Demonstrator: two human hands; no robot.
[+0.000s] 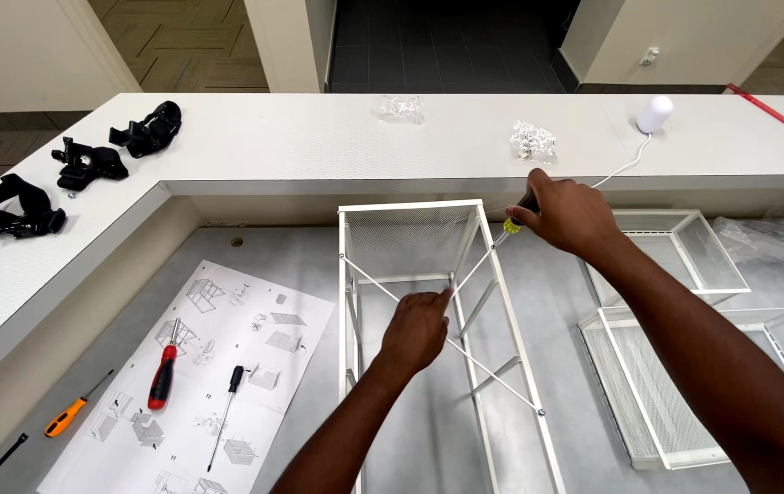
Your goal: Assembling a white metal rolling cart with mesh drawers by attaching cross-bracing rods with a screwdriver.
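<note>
Right hand closed around a screwdriver at the white wire rack top rail, left hand pinching its diagonal brace.

Your right hand hides most of the black-and-yellow screwdriver handle it grips. Below your left hand, the white wire-mesh metal frame runs off the bottom edge.

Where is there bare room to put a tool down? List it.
Bare: white counter between black straps and clear wrapper; grey floor between instruction sheet and white frame. Crowded: the sheet holds the red screwdriver; mesh baskets fill the right.
</note>
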